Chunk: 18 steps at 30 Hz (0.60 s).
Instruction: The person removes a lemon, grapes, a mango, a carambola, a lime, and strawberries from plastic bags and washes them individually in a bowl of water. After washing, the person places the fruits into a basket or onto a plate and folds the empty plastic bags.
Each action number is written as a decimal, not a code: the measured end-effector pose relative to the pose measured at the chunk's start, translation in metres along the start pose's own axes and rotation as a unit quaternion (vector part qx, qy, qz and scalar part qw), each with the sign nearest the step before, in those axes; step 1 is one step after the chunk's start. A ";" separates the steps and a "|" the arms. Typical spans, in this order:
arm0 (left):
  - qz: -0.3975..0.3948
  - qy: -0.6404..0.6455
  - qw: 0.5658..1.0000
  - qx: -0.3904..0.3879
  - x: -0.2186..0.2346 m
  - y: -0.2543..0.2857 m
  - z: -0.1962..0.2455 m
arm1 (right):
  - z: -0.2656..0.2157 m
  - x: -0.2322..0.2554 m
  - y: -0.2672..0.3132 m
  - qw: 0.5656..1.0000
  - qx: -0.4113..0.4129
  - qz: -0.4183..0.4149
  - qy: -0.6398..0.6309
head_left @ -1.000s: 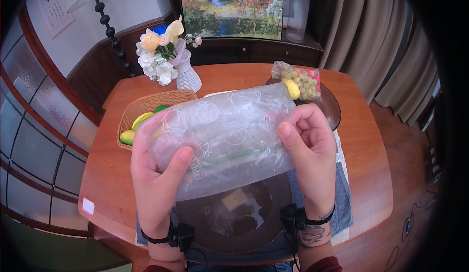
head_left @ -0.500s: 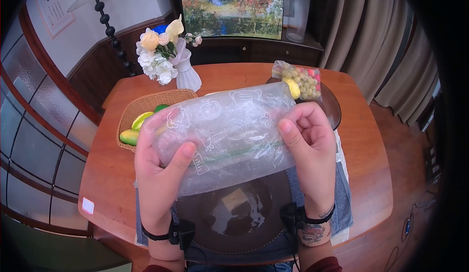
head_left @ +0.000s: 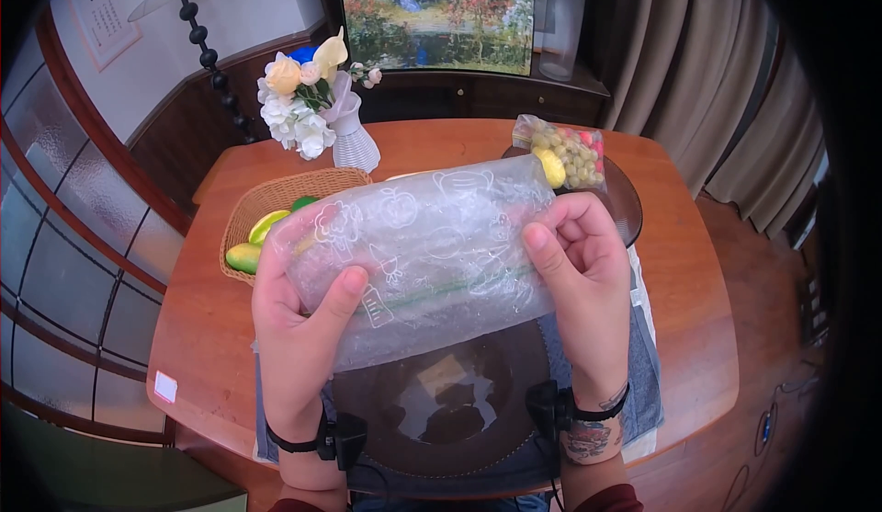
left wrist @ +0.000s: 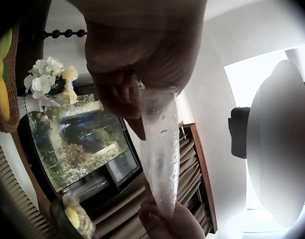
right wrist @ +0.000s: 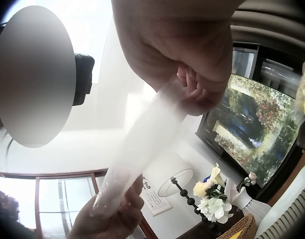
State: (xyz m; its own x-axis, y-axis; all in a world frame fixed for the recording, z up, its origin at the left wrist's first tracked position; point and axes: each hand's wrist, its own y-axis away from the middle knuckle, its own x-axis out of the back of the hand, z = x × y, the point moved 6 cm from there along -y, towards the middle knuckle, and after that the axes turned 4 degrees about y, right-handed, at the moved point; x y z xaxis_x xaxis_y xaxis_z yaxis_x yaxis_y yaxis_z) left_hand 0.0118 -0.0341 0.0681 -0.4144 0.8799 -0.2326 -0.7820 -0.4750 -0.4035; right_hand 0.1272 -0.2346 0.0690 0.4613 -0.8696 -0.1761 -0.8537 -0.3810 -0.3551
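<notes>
"What is being held by the hands?"

"A translucent plastic bag (head_left: 423,264), printed with white fruit and vegetable outlines, is being stretched between both. By the left hand (head_left: 299,328), its left end is being pinched, the thumb being pressed on the near face and the fingers being curled behind."

"And the other end?"

"It is being gripped by the right hand (head_left: 593,291), closed about as far, with the thumb being laid over the front and the fingers being kept bent. A green band is being shown along the bag."

"Where is it being held?"

"Above the middle of the counter (head_left: 202,328), clear of its surface, partly over a dark round mat (head_left: 501,443) by the near edge."

"What is being seen around it?"

"Toward the left edge, green and yellow fruit (head_left: 243,257) is being held in a wicker basket (head_left: 246,207). By the far edge, left of centre, flowers (head_left: 299,117) are being carried in a white vase (head_left: 356,147). Near the far right corner, a bag of grapes (head_left: 577,161) is being supported by a dark round plate (head_left: 627,209). Near the left front corner, a small white square (head_left: 165,387) is being displayed."
</notes>
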 end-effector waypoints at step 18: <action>0.020 -0.010 1.000 0.003 0.000 0.001 0.002 | 0.003 0.001 -0.001 1.000 0.001 -0.005 -0.011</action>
State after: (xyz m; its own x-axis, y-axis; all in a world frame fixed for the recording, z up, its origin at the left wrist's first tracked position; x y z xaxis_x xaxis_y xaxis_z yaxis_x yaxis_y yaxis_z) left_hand 0.0105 -0.0346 0.0698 -0.4548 0.8604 -0.2300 -0.7674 -0.5096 -0.3891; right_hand 0.1294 -0.2337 0.0663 0.4751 -0.8585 -0.1931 -0.8484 -0.3886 -0.3594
